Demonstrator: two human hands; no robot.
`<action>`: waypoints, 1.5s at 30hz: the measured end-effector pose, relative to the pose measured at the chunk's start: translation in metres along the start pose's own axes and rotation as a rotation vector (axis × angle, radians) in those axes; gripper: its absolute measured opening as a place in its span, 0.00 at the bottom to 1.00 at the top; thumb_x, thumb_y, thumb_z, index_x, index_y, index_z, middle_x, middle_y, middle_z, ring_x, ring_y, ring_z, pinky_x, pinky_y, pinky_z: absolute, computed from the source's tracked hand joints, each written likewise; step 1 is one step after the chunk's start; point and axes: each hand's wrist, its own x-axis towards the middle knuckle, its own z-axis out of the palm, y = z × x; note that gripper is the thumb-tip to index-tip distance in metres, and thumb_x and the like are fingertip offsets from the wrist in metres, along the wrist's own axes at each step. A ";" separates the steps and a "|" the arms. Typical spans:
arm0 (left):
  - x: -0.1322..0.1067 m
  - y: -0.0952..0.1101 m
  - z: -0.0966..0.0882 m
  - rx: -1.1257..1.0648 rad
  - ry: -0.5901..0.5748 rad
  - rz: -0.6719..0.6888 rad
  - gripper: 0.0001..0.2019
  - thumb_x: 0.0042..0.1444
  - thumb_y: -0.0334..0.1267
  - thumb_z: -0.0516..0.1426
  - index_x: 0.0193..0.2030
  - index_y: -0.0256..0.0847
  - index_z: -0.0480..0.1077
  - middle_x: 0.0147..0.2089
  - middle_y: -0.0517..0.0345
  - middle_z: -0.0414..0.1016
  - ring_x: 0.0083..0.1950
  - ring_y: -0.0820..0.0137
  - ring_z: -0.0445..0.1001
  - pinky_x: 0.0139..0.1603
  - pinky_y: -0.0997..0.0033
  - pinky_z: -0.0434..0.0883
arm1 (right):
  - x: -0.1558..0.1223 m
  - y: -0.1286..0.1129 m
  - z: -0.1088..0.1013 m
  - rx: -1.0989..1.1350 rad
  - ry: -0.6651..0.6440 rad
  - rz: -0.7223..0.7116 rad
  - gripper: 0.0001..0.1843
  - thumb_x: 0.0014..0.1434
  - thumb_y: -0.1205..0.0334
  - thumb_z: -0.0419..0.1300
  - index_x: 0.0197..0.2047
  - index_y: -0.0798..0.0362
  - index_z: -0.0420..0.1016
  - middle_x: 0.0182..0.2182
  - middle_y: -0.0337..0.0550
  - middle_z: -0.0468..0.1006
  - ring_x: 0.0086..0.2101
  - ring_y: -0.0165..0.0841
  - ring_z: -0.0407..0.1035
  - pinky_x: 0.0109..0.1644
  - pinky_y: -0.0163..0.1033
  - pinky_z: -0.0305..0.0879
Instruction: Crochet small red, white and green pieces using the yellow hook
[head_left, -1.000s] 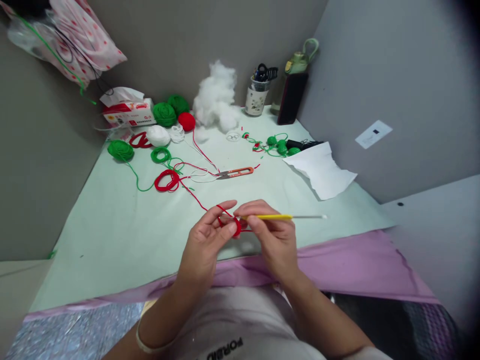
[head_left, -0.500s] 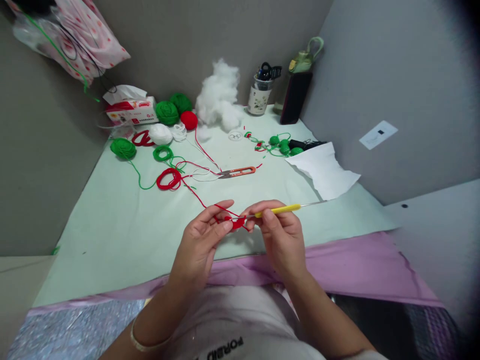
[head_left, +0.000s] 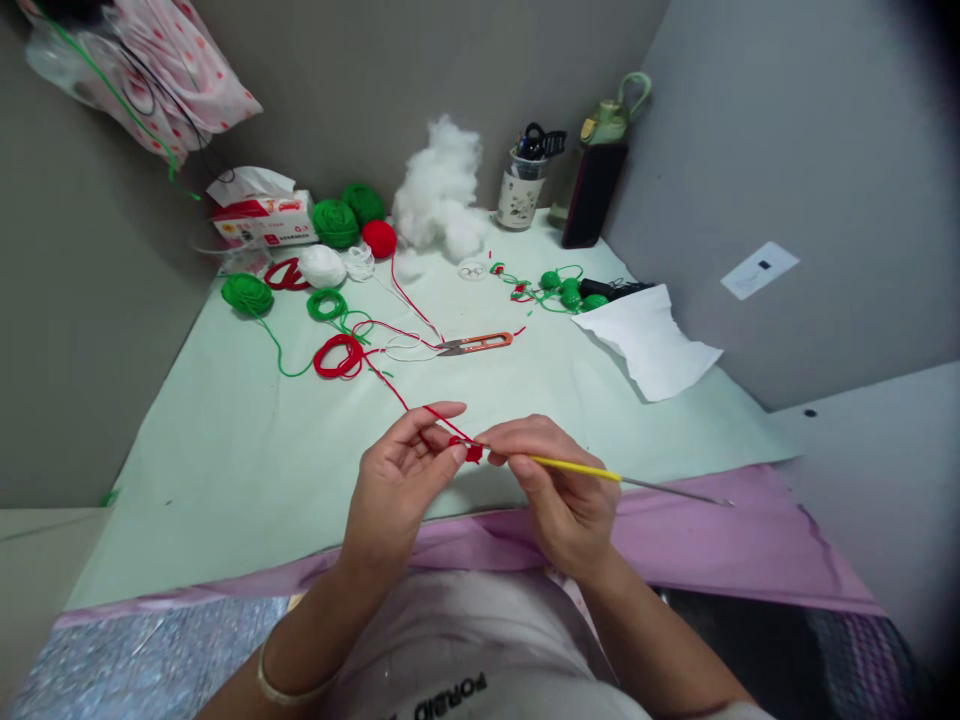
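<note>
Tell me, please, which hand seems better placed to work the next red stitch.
Probably the right hand: it holds the yellow-handled crochet hook, one end at the red crochet piece, while the left hand pinches that piece.

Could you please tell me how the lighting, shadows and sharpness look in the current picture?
Head view: soft, fairly even light; a faint shadow along the white paper; dark shading down the frame's right edge; the red stitching at the left fingers too small to make out clearly.
</note>
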 end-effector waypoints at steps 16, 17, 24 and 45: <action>-0.001 0.002 -0.002 0.037 0.000 0.016 0.12 0.56 0.33 0.70 0.47 0.44 0.84 0.30 0.64 0.75 0.35 0.73 0.74 0.41 0.76 0.73 | 0.000 0.000 0.000 0.002 -0.015 -0.006 0.12 0.72 0.69 0.59 0.51 0.46 0.83 0.41 0.44 0.88 0.42 0.38 0.81 0.44 0.46 0.79; -0.001 0.002 -0.001 0.040 0.001 0.014 0.12 0.56 0.33 0.70 0.48 0.44 0.84 0.30 0.64 0.75 0.35 0.73 0.74 0.41 0.75 0.73 | 0.000 0.000 0.000 -0.005 -0.013 -0.005 0.12 0.72 0.68 0.59 0.51 0.46 0.83 0.41 0.44 0.88 0.42 0.38 0.82 0.43 0.46 0.79; -0.002 0.008 0.004 0.092 0.048 0.031 0.13 0.51 0.31 0.71 0.44 0.42 0.84 0.29 0.64 0.76 0.33 0.72 0.75 0.41 0.75 0.73 | 0.000 -0.001 0.002 -0.041 -0.027 -0.052 0.13 0.72 0.69 0.59 0.52 0.46 0.82 0.41 0.45 0.88 0.42 0.38 0.82 0.44 0.47 0.79; -0.002 0.005 -0.002 0.164 -0.001 0.000 0.15 0.53 0.32 0.70 0.48 0.43 0.84 0.29 0.66 0.74 0.33 0.75 0.75 0.41 0.77 0.73 | -0.002 0.008 0.003 0.050 -0.056 -0.028 0.14 0.71 0.73 0.60 0.52 0.48 0.82 0.41 0.44 0.87 0.42 0.36 0.80 0.46 0.44 0.77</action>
